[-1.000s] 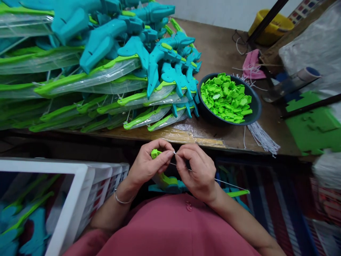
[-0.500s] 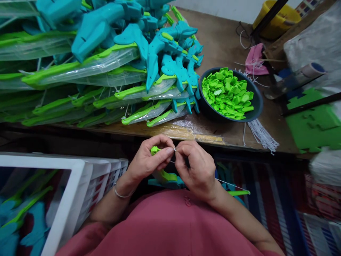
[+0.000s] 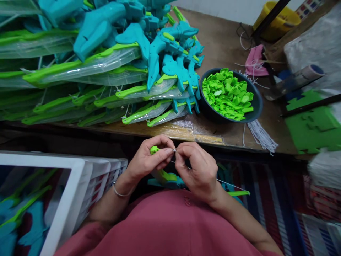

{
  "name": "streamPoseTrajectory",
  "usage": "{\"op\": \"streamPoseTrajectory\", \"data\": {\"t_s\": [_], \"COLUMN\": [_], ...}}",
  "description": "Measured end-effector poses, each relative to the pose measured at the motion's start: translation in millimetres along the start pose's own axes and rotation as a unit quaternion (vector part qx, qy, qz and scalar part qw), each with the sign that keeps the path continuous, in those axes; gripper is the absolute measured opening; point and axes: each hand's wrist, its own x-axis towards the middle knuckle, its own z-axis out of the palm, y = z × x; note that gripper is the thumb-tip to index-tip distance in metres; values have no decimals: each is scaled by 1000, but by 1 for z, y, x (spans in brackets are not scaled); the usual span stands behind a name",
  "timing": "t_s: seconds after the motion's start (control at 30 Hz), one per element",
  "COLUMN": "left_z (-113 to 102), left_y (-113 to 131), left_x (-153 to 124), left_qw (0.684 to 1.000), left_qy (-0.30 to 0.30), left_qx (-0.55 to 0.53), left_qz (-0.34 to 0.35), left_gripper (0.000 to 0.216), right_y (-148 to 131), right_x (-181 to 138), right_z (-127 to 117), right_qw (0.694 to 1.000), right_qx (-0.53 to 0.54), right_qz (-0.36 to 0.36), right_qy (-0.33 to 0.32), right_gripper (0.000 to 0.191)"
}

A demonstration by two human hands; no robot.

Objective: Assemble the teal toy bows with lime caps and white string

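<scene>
My left hand (image 3: 149, 158) is closed around the lime-green limb end (image 3: 154, 150) of a plastic toy bow. Its thumb and forefinger pinch a white string where a small knot (image 3: 174, 150) shows. Right beside it, my right hand (image 3: 198, 167) is closed in a pinch on the same string, fingertips almost touching the left ones. Across my lap lies the toy bow's teal and green body (image 3: 170, 177), partly hidden by my hands. Its other green tip (image 3: 239, 193) sticks out beyond my right wrist, with the string (image 3: 231, 185) running to it.
Teal and green toy bows (image 3: 112, 64) are piled on the workbench (image 3: 213, 32). A dark bowl (image 3: 258, 106) there holds small green pieces, beside a bundle of white strings (image 3: 262, 137). At my left stands a white crate (image 3: 80, 170) containing more bows. A yellow bucket (image 3: 286, 23) sits far right.
My right hand has shifted very slightly right, and the white knot shows a little more between the fingertips. My left hand keeps the same grip.
</scene>
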Motion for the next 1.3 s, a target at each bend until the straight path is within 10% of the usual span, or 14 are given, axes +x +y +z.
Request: {"op": "streamPoseTrajectory", "data": {"t_s": [0.57, 1.3], "left_z": [1, 0], "left_y": [-1, 1], "left_x": [0, 1], "left_qw": [998, 999], "left_qy": [-50, 24], "left_qx": [-25, -2], "left_qz": [15, -33], "left_gripper": [15, 30], "right_y": [1, 1], "right_x": [-2, -4], "right_z": [-1, 0], "right_qw": [999, 994], "right_qx": [-31, 97], "right_qz": [-41, 24], "right_qy": [0, -34], "right_gripper": [14, 17]}}
